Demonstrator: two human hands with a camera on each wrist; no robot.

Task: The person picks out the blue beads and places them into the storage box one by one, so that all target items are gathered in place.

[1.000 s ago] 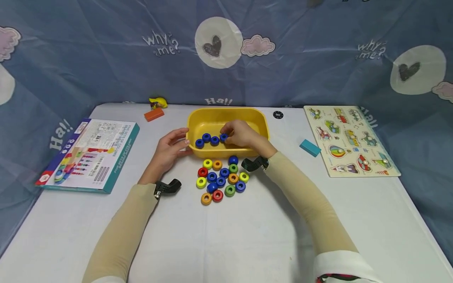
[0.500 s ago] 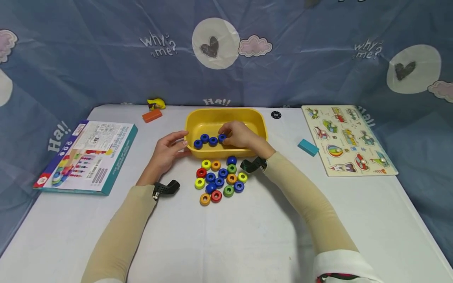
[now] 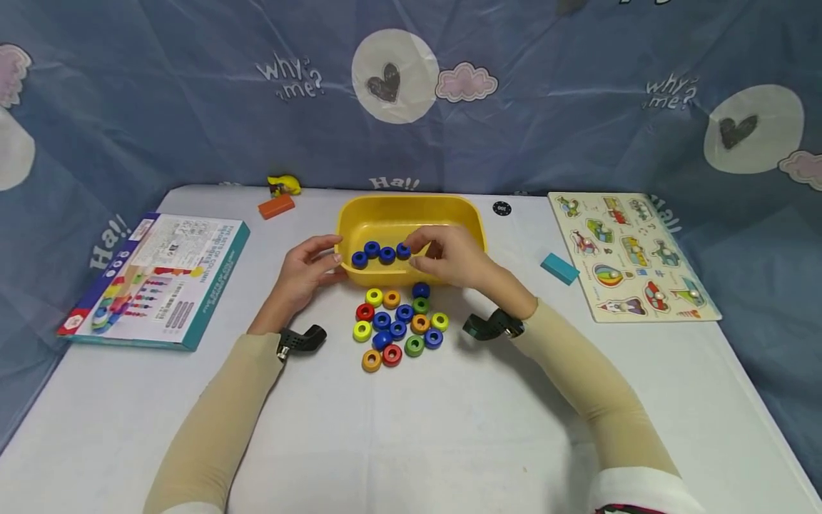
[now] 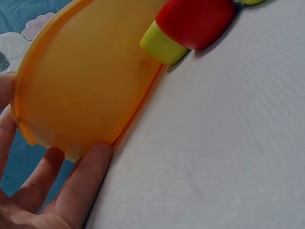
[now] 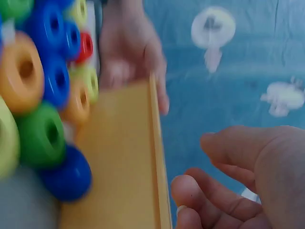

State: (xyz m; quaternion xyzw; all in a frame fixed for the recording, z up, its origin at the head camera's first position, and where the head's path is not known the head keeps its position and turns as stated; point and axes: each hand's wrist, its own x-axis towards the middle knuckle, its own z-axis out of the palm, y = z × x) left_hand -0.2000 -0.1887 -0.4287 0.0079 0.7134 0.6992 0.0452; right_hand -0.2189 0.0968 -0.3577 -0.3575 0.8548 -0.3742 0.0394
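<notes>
A yellow plastic tray stands at the middle back of the table with several blue ring beads near its front side. My left hand touches the tray's left end from outside, its fingers resting along the outer wall. Above the tray's front right rim is my right hand, thumb and forefinger apart beside the rightmost blue bead. Nothing shows between those fingers in the right wrist view. In front of the tray lies a loose group of beads in blue, red, yellow, orange and green.
On the left lies a boxed toy set; on the right, a wooden picture puzzle board. A teal block, a black disc, an orange block and a yellow figurine lie around the tray.
My right hand has drawn back slightly to the right and towards me, off the rightmost blue bead, which stays in the tray. My left hand keeps its place.
</notes>
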